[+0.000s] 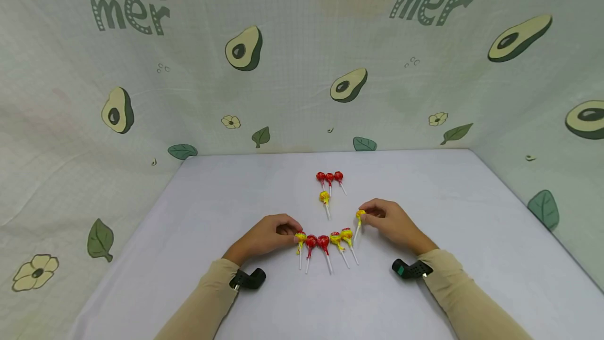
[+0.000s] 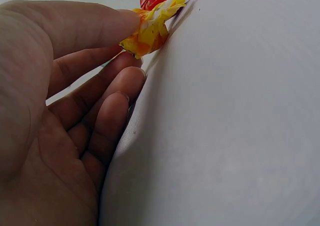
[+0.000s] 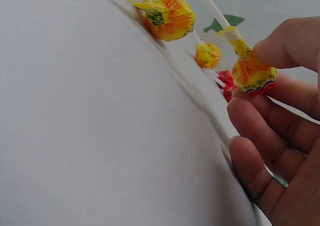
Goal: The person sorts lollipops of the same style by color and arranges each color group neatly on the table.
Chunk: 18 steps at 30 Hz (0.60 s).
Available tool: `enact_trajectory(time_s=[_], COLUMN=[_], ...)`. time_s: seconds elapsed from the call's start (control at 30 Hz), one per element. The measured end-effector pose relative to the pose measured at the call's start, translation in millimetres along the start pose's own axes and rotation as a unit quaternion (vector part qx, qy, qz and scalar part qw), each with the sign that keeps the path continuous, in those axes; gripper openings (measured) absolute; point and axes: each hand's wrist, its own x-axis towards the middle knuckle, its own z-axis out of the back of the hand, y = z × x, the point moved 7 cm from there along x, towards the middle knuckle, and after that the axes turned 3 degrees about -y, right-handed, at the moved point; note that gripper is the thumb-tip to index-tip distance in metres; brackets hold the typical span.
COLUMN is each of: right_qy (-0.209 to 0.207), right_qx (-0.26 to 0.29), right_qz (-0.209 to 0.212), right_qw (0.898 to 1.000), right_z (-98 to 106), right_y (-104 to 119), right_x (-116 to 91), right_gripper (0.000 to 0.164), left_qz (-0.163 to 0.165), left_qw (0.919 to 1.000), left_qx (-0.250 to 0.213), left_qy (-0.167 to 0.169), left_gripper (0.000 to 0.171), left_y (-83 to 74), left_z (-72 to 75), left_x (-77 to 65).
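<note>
My left hand [image 1: 269, 235] pinches a yellow-wrapped ball lollipop with a white stick [image 1: 300, 237] between thumb and fingers, at the left end of a curved row on the smooth white worktop [image 1: 226, 188]. My right hand [image 1: 390, 220] pinches a second yellow-wrapped ball lollipop [image 1: 360, 214] by its head, just beyond the row's right end. Between them lie two red-wrapped ball lollipops [image 1: 323, 241] and two more yellow-wrapped lollipops [image 1: 346, 233]. I cannot tell whether the right stick touches the worktop.

I judge the step in hand to be setting the row's ends. Keep both pinches light, since round heads may roll. Steady the left end, lower the right head beside its neighbour without nudging it, match the stick angle, then release straight upward.
</note>
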Motion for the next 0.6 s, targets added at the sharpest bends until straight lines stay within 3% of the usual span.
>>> enact_trajectory(time_s=[0.6], right_qy=[0.000], right_qx=[0.068], right_qz=[-0.043], right_qw=[0.997], right_z=[8], right_y=[-1], right_x=[20], right_gripper=[0.028], left_qz=[-0.006], left_qw=[0.9998], left_qx=[0.003], left_qy=[0.020], left_gripper=[0.023], left_y=[-0.8], left_z=[-2.2], left_x=[-0.4])
